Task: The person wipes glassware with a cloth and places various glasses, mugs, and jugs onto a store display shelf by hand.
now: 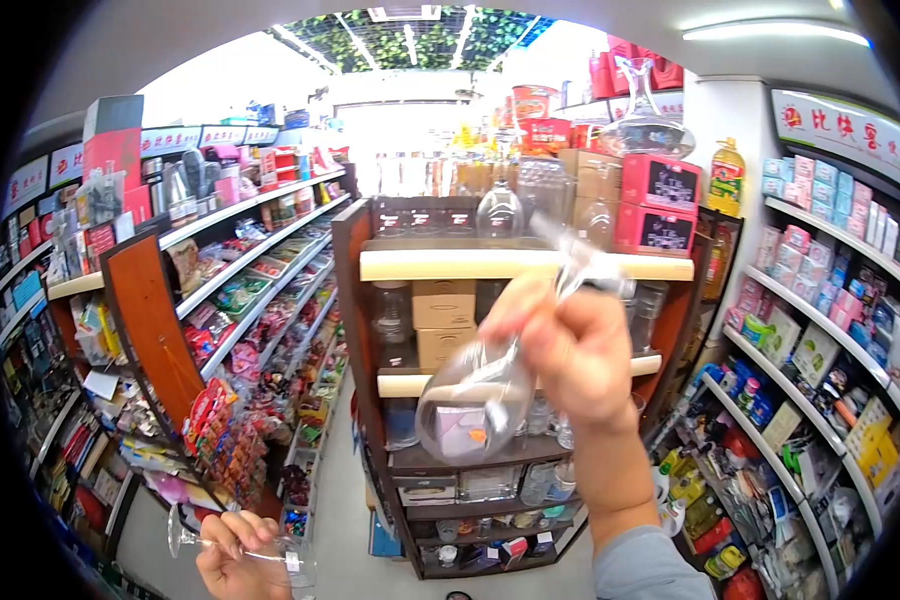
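Observation:
My right hand (560,350) is raised in front of the middle shelf unit, its fingers closed round the neck of a clear glass vessel (478,400). The round bowl hangs down to the left of the hand, and a blurred clear piece sticks up above the fingers. Low at the left, my left hand (240,555) grips a clear stemmed glass (292,562) lying sideways, its foot pointing left. On the top shelf behind stand an upturned-looking round glass (500,212), pink-red boxes (660,183) and a wide glass decanter (646,132).
The middle shelf unit (525,265) has cream edges and holds brown boxes (444,303) and glassware. Packed shelves (260,275) run along the left aisle. More shelves (820,310) with small boxes curve along the right, near a yellow oil bottle (725,180).

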{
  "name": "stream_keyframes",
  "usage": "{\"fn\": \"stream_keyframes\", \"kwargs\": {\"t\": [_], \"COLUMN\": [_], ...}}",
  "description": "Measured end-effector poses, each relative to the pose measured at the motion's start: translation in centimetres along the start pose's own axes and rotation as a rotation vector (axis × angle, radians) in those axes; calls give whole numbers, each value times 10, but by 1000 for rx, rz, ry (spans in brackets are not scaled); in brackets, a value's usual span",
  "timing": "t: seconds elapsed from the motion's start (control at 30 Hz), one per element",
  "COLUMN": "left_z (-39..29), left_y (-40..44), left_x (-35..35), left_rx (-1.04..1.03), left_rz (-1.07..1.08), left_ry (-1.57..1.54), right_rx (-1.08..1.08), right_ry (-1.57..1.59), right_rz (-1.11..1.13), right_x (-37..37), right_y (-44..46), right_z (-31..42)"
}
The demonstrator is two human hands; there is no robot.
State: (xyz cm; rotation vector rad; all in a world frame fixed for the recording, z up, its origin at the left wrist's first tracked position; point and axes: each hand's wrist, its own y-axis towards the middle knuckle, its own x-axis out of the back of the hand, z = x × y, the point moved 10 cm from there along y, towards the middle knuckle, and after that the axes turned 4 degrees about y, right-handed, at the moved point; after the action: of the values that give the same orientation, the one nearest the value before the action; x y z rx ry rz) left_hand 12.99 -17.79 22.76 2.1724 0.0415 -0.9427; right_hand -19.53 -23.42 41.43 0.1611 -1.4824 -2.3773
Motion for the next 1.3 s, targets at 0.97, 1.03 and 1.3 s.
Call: {"fn": "stream_keyframes", "kwargs": {"t": [0.97,1.03,1.3], "left_z": [130,151,229], "left_y": [304,327,367], "left_x": [-215,-217,-210], "left_rx": [6,41,163], "left_rz": [529,544,823], "left_ry": [660,762,1194], "right_rx": [77,7,-134], "right_ry": [-827,-805,-1067], "right_rz": [-131,-136,-104], "right_x": [92,91,98], "right_y": [159,167,181], "right_z": [-48,-67,-137]}}
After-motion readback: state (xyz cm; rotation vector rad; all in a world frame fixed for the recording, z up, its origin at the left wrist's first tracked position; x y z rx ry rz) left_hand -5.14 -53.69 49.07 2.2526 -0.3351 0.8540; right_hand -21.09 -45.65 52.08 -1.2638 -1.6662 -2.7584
